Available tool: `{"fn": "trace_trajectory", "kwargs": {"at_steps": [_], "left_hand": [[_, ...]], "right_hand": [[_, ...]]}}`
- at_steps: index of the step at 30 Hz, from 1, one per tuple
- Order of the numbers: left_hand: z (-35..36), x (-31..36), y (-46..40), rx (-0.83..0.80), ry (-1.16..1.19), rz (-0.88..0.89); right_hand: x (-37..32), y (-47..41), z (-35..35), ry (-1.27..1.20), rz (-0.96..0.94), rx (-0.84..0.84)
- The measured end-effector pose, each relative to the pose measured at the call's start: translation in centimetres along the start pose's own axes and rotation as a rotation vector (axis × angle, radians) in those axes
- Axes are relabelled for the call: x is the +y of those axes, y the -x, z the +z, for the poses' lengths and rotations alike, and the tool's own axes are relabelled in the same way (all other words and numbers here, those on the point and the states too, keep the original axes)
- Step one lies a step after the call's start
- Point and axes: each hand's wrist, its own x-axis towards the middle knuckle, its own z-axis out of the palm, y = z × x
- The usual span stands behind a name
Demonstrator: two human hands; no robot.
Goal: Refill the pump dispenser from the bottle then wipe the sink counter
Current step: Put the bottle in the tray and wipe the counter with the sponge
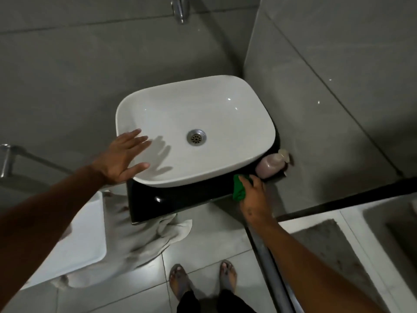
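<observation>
A white basin [225, 105] sits on a glossy black counter [180, 199]. My right hand [255, 197] presses a green cloth [239, 188] on the counter's front right corner. Just beyond it, a pink pump dispenser [272, 164] stands in the corner against the wall, partly hidden by the basin. My left hand [121, 157] hovers with fingers spread over the basin's left rim, holding nothing. No refill bottle is in sight.
A chrome tap [179, 10] sticks out of the grey tiled wall above the basin. A white towel [158, 236] hangs below the counter's front edge. A white fixture [74, 240] is at lower left, a glass partition frame [270, 263] at right.
</observation>
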Motion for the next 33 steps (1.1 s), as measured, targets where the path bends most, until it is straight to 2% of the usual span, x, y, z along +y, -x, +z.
{"fn": "trace_trajectory", "kwargs": {"at_steps": [3,7,10,13,16,18,20,22,25,27,30,33], "left_hand": [[0.3,-0.9,-0.1,-0.023,-0.024,0.027],[0.9,-1.5,-0.2,0.030,-0.017,0.042],[1.0,-1.6,-0.2,0.041,-0.002,0.044],[0.8,-1.6,-0.2,0.041,0.003,0.067],[0.7,-1.5,0.0,0.047,0.008,0.061],[0.8,-1.4,0.0,0.043,0.003,0.057],[0.7,-1.4,-0.1,0.041,0.002,0.061],[0.7,-1.5,0.0,0.036,0.007,0.066],[1.0,-1.8,0.2,0.035,0.011,0.056],[1.2,-1.9,0.3,0.045,0.016,0.052],[1.3,-1.7,0.3,0.078,0.031,0.046],[1.5,-1.5,0.2,0.101,0.043,0.042]], "right_hand": [[-0.9,0.3,0.6,0.092,-0.014,0.061],[-3.1,0.4,1.5,0.127,0.030,0.089],[-4.5,2.1,4.0,0.178,-0.099,-0.003],[-3.0,3.0,4.5,0.245,-0.200,-0.089],[-1.7,0.9,2.9,0.222,-0.078,0.008],[-3.1,0.6,3.2,0.224,-0.042,0.056],[-5.9,1.8,5.4,0.232,-0.129,0.017],[-8.4,3.8,7.9,0.213,-0.245,-0.095],[-8.0,4.4,7.9,0.233,-0.327,-0.163],[-5.7,2.9,5.5,0.256,-0.274,-0.120],[-3.1,0.5,2.2,0.219,-0.091,-0.009],[-5.6,0.9,3.1,0.186,-0.019,-0.004]]}}
